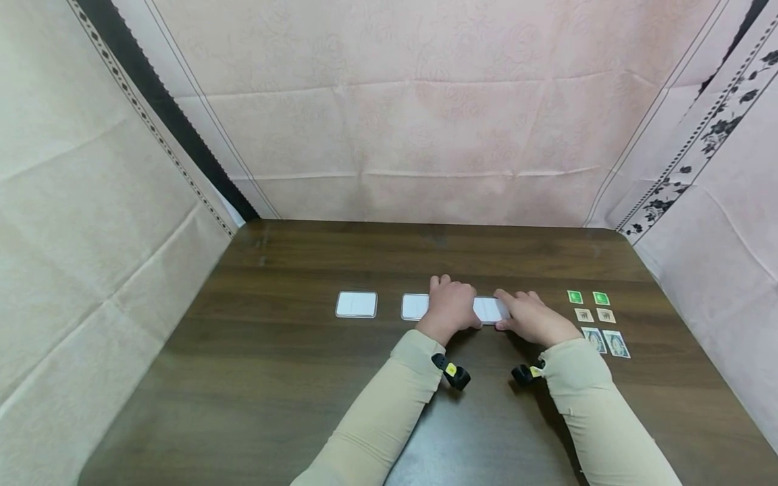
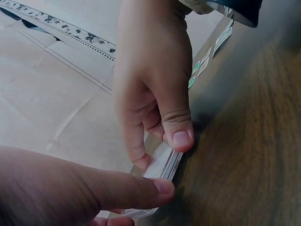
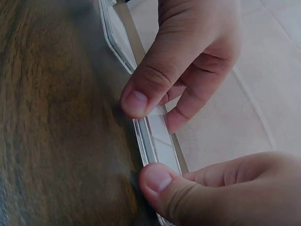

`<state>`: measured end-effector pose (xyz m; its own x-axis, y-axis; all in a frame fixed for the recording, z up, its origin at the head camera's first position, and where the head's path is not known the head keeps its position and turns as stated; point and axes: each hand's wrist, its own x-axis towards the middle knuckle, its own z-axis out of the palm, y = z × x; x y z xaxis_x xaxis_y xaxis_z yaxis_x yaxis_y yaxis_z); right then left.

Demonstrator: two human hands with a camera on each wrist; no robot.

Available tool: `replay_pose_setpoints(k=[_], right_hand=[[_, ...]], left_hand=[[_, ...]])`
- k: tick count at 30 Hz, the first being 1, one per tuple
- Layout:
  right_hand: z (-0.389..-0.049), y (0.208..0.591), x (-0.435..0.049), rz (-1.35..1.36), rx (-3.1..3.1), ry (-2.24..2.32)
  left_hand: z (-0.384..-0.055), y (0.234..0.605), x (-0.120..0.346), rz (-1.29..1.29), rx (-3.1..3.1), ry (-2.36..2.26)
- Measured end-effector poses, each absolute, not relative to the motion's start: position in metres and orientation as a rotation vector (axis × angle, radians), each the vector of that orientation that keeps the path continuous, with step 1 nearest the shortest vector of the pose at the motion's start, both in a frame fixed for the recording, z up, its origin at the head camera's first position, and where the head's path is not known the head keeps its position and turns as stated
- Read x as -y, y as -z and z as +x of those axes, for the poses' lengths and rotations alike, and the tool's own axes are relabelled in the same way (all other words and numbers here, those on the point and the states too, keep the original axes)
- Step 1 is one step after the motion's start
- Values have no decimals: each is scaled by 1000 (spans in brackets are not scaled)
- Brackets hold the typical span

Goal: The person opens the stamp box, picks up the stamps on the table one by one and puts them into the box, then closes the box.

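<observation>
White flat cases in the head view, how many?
3: the leftmost case, the middle case partly behind the left hand, and the held case between that hand and the right hand. The hands may hide others.

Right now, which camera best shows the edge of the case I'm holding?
Right wrist, where the case shows its longest stretch of edge; left wrist shows less, head mainly its white top, partly covered.

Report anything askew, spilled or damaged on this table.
No spill or obvious damage shows on the table. The two patterned cards nearest the right sleeve look slightly askew: their edges slant, while the leftmost white case lies roughly square. The left hand and right hand partly cover the held case, so its condition is uncertain.
</observation>
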<state>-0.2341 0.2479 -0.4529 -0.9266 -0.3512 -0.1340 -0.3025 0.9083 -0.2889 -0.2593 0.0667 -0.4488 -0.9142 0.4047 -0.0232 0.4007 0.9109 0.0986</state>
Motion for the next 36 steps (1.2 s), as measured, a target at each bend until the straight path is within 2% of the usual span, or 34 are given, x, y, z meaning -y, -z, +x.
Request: replay_pose_setpoints(k=[15,36], right_hand=[[-236,452,-247,-474,-2908,379],[-237,453,-246,-438,-2917,428]], left_hand=[[-258,452,-72,500,-2984,-201],[-257,451,-76,442,-2997,-238]])
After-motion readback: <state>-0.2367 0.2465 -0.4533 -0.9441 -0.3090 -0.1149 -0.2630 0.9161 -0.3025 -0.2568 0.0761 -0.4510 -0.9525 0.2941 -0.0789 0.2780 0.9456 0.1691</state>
